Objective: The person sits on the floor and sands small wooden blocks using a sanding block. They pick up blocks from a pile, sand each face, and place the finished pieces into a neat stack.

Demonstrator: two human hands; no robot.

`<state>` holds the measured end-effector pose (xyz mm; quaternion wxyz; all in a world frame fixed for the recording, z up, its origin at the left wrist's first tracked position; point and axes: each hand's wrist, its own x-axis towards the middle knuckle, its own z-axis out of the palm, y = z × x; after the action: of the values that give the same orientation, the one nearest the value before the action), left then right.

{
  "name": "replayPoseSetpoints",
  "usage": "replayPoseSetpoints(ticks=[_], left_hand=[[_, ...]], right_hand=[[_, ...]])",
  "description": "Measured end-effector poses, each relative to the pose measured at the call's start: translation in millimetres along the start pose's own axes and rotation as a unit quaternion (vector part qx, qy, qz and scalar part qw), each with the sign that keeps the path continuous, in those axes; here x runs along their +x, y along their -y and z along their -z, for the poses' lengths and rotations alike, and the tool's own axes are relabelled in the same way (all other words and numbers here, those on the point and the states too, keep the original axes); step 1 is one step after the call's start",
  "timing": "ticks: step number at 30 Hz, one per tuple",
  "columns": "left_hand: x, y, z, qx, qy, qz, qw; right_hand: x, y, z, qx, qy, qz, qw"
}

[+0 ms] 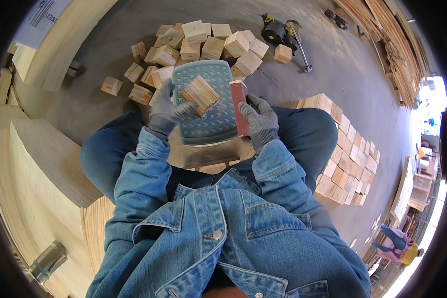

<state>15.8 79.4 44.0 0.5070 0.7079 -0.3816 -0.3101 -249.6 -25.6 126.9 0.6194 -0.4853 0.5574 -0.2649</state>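
Note:
A green-grey plastic stool (206,130) with a bumpy top stands between my bent knees. On it rests a cube-like wooden block (199,95) with layered grain, tilted to the view. My left hand (169,113), in a grey glove, is at the stool's left side with fingers apart. Its thumb reaches to the block's lower left edge; whether it touches I cannot tell. My right hand (259,119), gloved too, grips a long red-brown sanding block (239,108) upright at the stool's right edge. The palm side of that hand is hidden.
Loose wooden blocks (166,54) lie heaped beyond the stool. Neat rows of blocks (350,159) stand at the right. A yellow-and-black power tool (277,32) is on the floor ahead. Large timbers (44,164) flank my left; planks (395,54) are stacked far right. A person (395,243) is at lower right.

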Motion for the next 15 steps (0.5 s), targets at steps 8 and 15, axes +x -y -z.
replayPoseSetpoints(ticks=[8,15], left_hand=[[-20.8,-41.0,-29.8,0.040,0.041,0.016,0.998],[-4.9,10.3,-48.5,0.119,0.037,0.004,0.992]], right_hand=[[-1.1,-18.1,-0.7,-0.201,0.016,0.135,0.970],[-14.7,-16.8,0.4,-0.332,0.036,0.325,0.885]])
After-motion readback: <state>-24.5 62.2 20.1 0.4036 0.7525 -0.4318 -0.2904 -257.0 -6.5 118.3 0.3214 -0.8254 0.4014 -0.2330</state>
